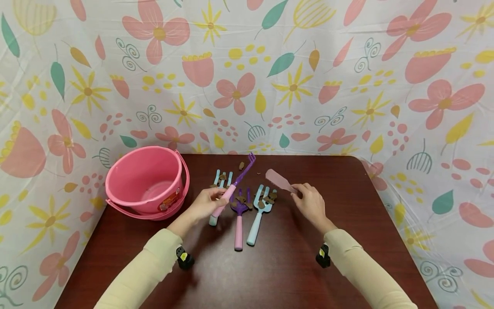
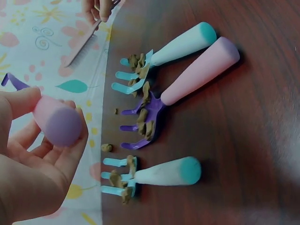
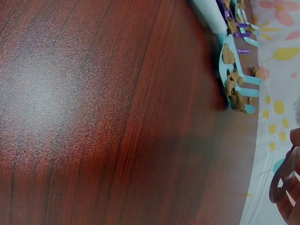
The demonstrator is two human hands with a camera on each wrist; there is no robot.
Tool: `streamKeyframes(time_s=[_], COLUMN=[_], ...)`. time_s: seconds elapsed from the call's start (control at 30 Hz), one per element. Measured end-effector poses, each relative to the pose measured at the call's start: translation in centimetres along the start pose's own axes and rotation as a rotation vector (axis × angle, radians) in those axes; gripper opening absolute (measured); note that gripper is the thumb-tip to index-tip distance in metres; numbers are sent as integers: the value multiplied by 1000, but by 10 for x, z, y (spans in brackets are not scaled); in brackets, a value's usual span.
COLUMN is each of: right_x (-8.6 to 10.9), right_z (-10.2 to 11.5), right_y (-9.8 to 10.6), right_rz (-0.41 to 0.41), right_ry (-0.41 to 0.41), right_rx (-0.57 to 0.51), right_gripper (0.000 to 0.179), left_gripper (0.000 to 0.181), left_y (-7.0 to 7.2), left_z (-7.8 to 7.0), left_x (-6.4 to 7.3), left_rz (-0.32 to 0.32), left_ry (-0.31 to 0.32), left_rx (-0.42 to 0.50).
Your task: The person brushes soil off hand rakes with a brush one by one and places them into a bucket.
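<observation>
The rake (image 1: 233, 189) sits in left fingers (image 1: 210, 193), brush (image 1: 278, 180) seemingly in right (image 1: 302, 189).

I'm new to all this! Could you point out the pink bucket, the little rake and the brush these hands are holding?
Pink bucket (image 1: 143, 171): head view, on its inner wall.
Little rake (image 1: 231, 191): head view, on its pink handle.
Brush (image 1: 278, 179): head view, on its pale pink head.

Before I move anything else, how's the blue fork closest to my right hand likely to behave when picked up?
The blue fork will probably feel stiff, since its tines keep their shape under the brown lumps. Those lumps seem to lie loose on it, so tilting might spill some. Its smooth, rounded handle could twist a little when lifted.
</observation>
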State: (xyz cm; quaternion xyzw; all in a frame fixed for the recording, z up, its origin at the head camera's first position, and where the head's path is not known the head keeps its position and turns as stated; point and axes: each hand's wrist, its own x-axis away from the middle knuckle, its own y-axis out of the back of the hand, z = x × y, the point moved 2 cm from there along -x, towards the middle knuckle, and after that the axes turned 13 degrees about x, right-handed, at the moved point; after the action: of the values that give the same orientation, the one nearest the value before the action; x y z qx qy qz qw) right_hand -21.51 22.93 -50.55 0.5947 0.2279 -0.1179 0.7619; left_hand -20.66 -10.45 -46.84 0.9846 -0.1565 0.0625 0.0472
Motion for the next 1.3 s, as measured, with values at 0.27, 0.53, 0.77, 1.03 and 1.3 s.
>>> streamKeyframes(time_s=[0.27, 0.53, 0.77, 1.03, 1.3], right_x=[1, 1, 2, 3, 2], right_z=[-1, -1, 0, 0, -1], right_y=[0, 1, 1, 1, 2], right_rz=[1, -4, 6, 8, 8], right_ry=[1, 13, 16, 18, 25], right_rx=[10, 8, 12, 18, 19], right_gripper=[27, 26, 26, 26, 26], left_gripper=[29, 26, 31, 30, 29], left_y=[8, 17, 26, 35, 51], left_z=[-23, -41, -53, -66, -82], left_x=[2, 7, 12, 17, 25], left_rz=[-26, -55, -66, -53, -101], left_ry=[-167, -201, -212, -277, -279], left_rx=[-371, -582, -761, -886, -990])
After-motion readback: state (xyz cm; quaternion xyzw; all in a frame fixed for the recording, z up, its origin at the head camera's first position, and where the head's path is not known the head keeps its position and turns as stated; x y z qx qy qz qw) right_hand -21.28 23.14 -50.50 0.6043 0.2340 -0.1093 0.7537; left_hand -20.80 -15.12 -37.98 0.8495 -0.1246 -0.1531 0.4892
